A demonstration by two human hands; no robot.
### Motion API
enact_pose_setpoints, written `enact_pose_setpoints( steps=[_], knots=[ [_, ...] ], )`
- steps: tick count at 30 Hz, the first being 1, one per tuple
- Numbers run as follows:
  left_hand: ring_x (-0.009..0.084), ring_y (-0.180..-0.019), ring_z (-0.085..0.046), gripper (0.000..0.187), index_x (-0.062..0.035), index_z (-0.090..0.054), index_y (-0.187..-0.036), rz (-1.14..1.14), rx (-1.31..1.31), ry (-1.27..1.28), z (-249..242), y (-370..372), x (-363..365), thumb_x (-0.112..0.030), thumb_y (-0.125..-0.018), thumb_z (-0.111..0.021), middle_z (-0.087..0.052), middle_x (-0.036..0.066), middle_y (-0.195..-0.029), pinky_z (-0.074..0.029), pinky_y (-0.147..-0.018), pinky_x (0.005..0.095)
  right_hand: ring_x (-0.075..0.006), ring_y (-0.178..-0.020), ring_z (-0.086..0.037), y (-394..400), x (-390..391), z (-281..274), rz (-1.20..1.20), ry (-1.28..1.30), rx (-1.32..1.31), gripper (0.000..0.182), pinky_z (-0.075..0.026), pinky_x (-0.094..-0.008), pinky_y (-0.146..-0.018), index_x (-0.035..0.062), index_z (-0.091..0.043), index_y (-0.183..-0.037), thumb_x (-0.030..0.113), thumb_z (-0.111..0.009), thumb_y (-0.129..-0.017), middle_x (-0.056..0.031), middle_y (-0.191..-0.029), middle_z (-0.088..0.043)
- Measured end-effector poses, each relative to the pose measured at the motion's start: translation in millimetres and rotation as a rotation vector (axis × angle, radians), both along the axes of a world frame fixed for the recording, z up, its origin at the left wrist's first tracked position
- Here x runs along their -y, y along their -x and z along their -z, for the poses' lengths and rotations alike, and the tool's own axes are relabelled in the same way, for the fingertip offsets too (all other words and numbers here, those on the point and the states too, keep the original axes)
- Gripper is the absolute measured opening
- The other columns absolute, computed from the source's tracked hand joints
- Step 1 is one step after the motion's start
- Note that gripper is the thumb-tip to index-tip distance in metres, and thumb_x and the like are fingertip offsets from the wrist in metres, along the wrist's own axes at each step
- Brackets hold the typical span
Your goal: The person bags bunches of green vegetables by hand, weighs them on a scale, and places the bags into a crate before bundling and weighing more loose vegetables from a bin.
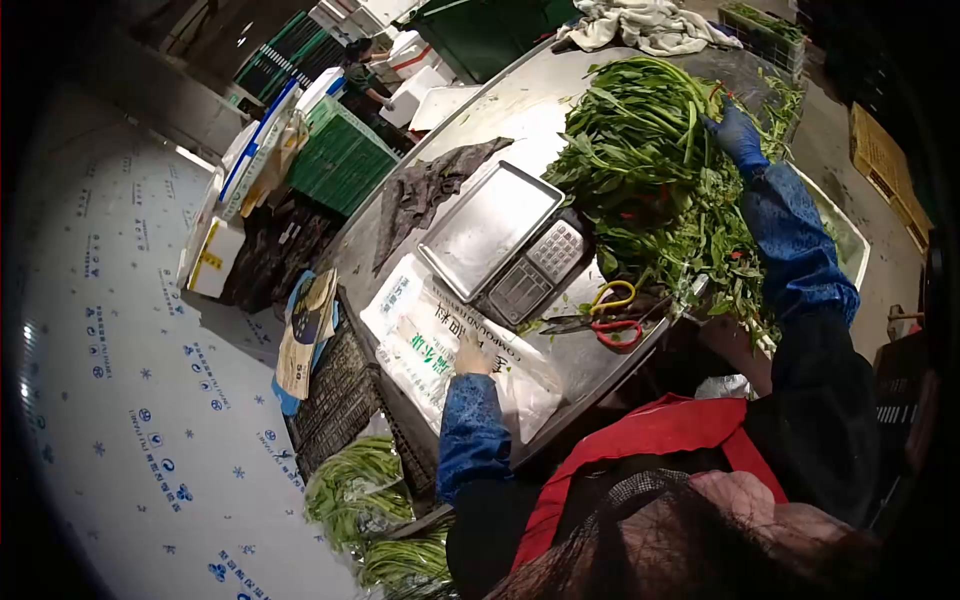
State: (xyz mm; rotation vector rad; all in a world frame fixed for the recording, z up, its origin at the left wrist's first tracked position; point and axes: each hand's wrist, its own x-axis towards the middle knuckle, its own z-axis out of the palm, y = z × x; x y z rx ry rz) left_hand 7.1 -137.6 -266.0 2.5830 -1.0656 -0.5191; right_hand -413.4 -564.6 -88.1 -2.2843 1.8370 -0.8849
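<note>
My right hand (738,138), in a blue glove, is at the far right side of a big heap of leafy greens (640,120), its fingers closed around stems at the edge and partly hidden. My left hand (475,358), without a glove, lies over a white printed plastic sack (425,345) at the table's near side; its fingers are too blurred to read. Between the hands stands a digital scale (492,228) with a bare steel pan. Scissors (615,312) with red and yellow handles rest at the table's edge, below the greens.
A dark cloth (435,190) lies left of the scale on the metal table (530,125). Bagged greens (360,485) sit low on the left near a dark crate (340,385). Green crates (340,155) and foam boxes stand behind. Another person (365,75) is in the background.
</note>
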Motion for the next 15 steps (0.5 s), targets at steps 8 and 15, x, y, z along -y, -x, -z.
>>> enact_pose_setpoints(
  steps=[8,15],
  knots=[
    [0.0280,-0.111,-0.047,0.061,-0.0027,-0.039,-0.127,0.522,-0.287,0.901,-160,174,248,-0.021,-0.075,-0.065,-0.047,0.019,-0.122,-0.038,-0.095,0.0354,-0.0352,-0.092,-0.057,-7,54,17,-0.104,-0.169,0.165,0.078,-0.045,-0.0394,-0.078,-0.0031,-0.035,-0.125,0.043,-0.063,-0.068,-0.0261,-0.101,-0.057],
    [0.0136,-0.081,-0.060,0.041,-0.0002,-0.049,-0.115,0.545,-0.986,1.138,-172,258,378,-0.015,-0.080,-0.064,-0.062,0.009,-0.096,-0.049,-0.069,0.0234,-0.0258,-0.100,-0.056,32,79,23,-0.453,-0.009,0.753,0.071,-0.045,-0.0318,-0.083,0.0066,-0.034,-0.130,0.002,-0.060,-0.064,-0.0215,-0.111,-0.054]
  ],
)
